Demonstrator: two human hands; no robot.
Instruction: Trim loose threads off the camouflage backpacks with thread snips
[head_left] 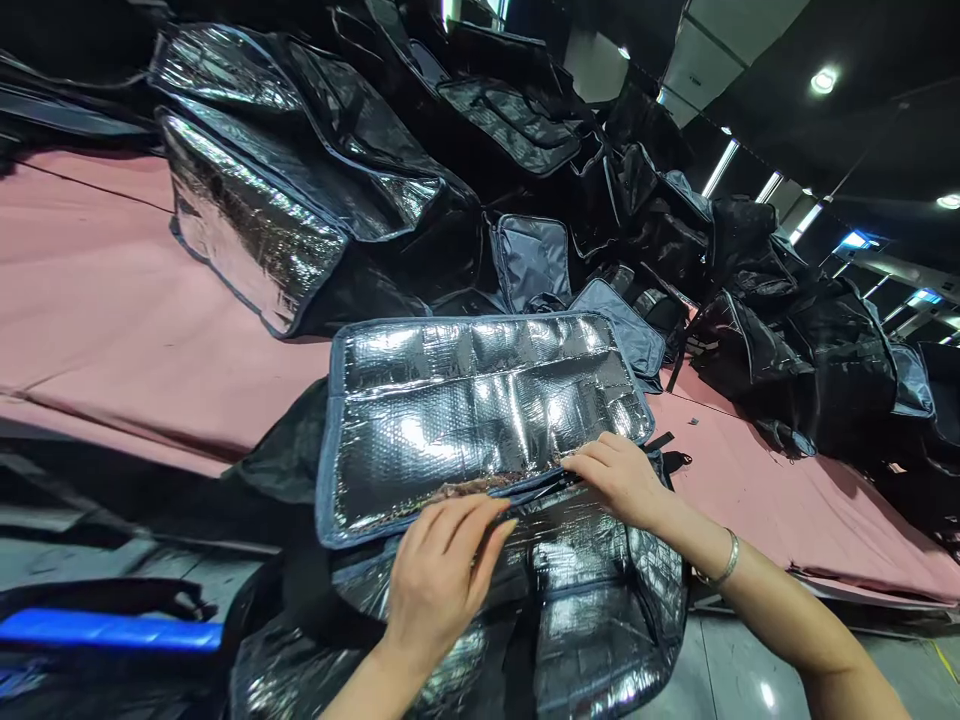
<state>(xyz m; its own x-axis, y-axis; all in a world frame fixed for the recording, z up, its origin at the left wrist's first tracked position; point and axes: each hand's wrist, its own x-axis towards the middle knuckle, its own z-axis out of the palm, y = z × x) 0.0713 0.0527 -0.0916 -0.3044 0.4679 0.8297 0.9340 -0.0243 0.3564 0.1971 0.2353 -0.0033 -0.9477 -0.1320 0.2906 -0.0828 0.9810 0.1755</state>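
In front of me an insulated bag (585, 620) gapes, its inside lined with shiny silver foil. Its lid (480, 415) is a padded foil panel edged in blue-grey binding, folded away from me. The fingers of my right hand (619, 482) are closed over the near right edge of this lid. My left hand (439, 570) pinches the lid's near edge around its middle, thumb and fingertips almost meeting at the binding. What lies under the fingertips of both hands is partly hidden. A bracelet circles my right wrist.
A pink padded table (247, 385) runs behind the bag. Another open foil-lined bag (247, 220) stands on it at the back left. Several black bags (817, 345) pile up at the right. A bright blue strip (112, 632) shows at the lower left.
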